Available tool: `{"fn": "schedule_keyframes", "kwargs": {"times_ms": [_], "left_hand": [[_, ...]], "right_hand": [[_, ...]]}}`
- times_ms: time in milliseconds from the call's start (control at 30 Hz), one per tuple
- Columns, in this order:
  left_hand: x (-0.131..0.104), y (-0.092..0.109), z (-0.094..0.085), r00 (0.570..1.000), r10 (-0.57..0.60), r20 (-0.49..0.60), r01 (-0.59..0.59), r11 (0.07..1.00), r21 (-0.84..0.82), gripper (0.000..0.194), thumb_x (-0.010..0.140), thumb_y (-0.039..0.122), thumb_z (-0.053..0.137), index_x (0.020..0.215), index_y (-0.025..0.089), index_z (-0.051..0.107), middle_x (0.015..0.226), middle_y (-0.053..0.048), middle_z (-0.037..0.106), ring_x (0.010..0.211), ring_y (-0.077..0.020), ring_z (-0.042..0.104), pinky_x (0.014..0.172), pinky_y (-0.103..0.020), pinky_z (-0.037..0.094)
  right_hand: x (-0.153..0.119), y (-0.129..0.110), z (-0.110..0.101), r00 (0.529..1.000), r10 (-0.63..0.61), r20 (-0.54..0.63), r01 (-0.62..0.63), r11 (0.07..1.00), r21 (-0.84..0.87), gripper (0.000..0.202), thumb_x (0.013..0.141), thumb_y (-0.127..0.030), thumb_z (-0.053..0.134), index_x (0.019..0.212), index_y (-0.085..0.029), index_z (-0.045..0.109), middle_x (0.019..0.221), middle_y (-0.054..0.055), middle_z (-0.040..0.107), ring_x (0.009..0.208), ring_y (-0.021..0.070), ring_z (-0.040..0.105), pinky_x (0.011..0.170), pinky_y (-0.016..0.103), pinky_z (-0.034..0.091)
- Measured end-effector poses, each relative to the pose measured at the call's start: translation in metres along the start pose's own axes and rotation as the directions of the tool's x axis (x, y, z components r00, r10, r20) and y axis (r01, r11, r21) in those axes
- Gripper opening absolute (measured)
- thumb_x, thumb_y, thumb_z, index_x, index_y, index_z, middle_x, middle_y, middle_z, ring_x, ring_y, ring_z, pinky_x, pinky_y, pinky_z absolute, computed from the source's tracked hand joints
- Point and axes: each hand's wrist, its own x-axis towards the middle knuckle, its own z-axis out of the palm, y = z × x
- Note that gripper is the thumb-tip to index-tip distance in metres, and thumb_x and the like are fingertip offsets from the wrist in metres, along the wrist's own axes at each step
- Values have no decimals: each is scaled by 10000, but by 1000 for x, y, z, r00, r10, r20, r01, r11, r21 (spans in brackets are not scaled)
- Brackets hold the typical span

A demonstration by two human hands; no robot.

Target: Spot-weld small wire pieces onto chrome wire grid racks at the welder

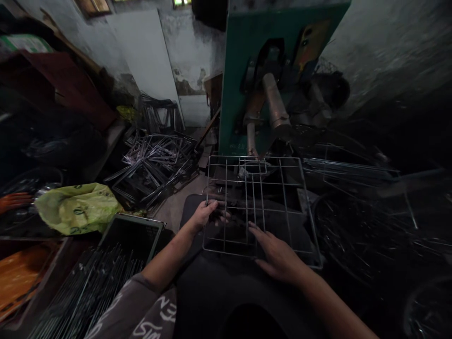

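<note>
Far left, a yellow-green sack [77,207] lies beyond a bundle of straight metal rods [95,287]; a heap of wire frames [151,160] sits on the floor. The left hand [204,215] grips the left side wire of the wire grid [263,210], thumb on top, fingers curled. The grid spans the lap [208,287], near edge above it, far edge beneath the thick metal arms [277,103] of the green machine [235,94]. It looks light and fairly stiff, though thin bars could bend; the outer side wires seem the best hold. The right hand [280,254] is open, fingers extended at the inner bars; whether they touch, I can't tell.
</note>
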Motion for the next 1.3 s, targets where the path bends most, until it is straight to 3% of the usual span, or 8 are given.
{"fn": "schedule_keyframes", "kwargs": {"times_ms": [300,600,1300], "left_hand": [[-6,13,-9,996,35,-83,-32,999,31,521,756,495,644,1041,70,543,791,-169,712,592,-222,684,376,-188,417],[34,20,-2,998,11,59,-13,999,33,508,769,483,636,1050,69,545,810,-194,712,617,-236,693,397,-191,421],[56,18,2,999,28,38,-29,1000,12,538,750,498,646,1055,70,530,802,-187,712,611,-241,691,391,-202,413]], "right_hand": [[17,-4,2,999,-32,-23,32,999,30,842,721,-160,566,1464,-170,172,1508,133,202,1267,265,406,994,420,428],[17,12,-16,998,40,-38,-39,999,5,784,746,-204,564,1444,-152,208,1487,167,240,1304,262,368,1028,441,387],[24,27,-32,998,64,-23,-64,998,4,771,737,-204,566,1434,-156,239,1475,166,271,1301,256,375,1036,446,379]]}}
